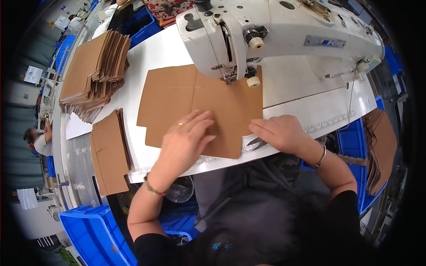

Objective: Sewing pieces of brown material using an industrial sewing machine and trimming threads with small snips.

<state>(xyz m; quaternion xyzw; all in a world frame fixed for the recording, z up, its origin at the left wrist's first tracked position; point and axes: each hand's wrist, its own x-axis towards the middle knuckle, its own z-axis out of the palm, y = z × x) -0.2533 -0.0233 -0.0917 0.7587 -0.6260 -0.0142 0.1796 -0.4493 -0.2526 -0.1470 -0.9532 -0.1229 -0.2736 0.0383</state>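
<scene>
A brown, folded-looking piece of material (226, 104) with stepped edges lies on the white sewing table (162, 48), under the needle head of a white sewing machine (279, 33). My left hand (186, 139) rests on the piece, fingers apart and slightly bent, a ring on one finger. My right hand (282, 133) is closed around dark metal scissors (255, 143), largely hidden in the fist, with its fingertips at the piece's right edge. A printed ruler strip (321, 125) runs along the table's front edge.
A tall stack of brown pieces (86, 66) stands at the back left; a smaller pile (106, 155) lies below it. Blue crates (84, 226) stand lower left and right (357, 150), the right one holding brown pieces. A co-worker (42, 142) sits at the far left.
</scene>
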